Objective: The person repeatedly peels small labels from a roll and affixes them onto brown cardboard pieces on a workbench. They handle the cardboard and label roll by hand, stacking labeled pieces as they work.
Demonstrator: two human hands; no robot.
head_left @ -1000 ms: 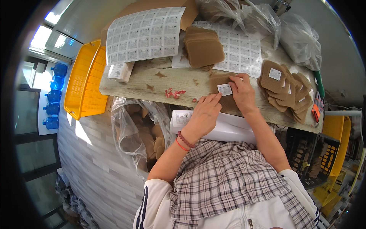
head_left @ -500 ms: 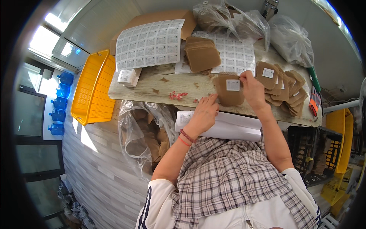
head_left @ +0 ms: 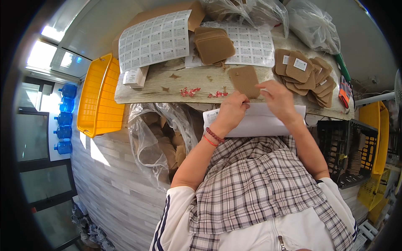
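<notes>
A plain brown corrugated cardboard piece with rounded corners [head_left: 244, 79] lies at the table's front edge, just beyond my hands. My left hand [head_left: 230, 111] is closed at the far edge of a curved white label sheet [head_left: 268, 121] above my lap. Printed labels show at that sheet's left end. Just right of the cardboard piece is my right hand [head_left: 278, 98], slightly blurred, its thumb and fingers drawn together; what they hold, if anything, I cannot make out. On the right, labelled cardboard pieces [head_left: 300, 74] lie in an overlapping pile.
More label sheets [head_left: 155, 39] lie at the back, beside a stack of plain cardboard pieces [head_left: 214, 45]. Red and white scraps [head_left: 190, 91] dot the table. A yellow basket [head_left: 98, 98] stands left; a plastic bag of cardboard [head_left: 157, 144] is below the table, a black crate [head_left: 345, 152] right.
The labelled piece has left the front spot, and a plain one lies there. Another labelled piece tops the right pile. My left hand has moved from the table edge to the label sheet.
</notes>
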